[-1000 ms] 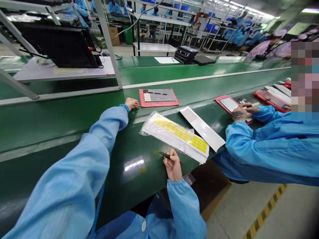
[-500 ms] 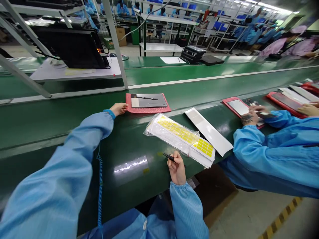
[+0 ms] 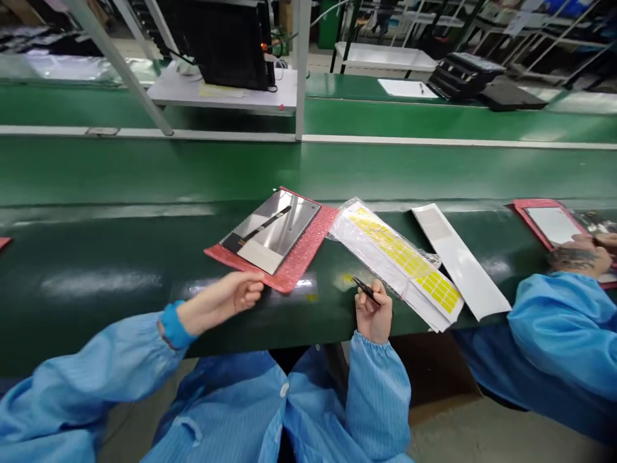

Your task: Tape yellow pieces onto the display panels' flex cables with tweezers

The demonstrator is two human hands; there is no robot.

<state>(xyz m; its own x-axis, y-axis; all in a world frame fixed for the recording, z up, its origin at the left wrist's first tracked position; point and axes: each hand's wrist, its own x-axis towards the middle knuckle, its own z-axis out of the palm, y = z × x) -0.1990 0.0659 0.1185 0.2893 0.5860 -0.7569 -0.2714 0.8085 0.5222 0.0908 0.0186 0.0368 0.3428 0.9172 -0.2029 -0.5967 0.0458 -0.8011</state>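
The left hand (image 3: pixel 222 299) had drawn the red pouch (image 3: pixel 301 260) closer, seemingly just touching it, while the right hand (image 3: pixel 373 313) pinched black tweezers (image 3: pixel 365 290)

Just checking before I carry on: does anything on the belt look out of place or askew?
Yes, mildly: the red bubble mat under the metallic panel sits diagonally on the green belt, not square to the belt's edge, with the left hand by its near edge. Nothing looks spilled, and no damage is visible.
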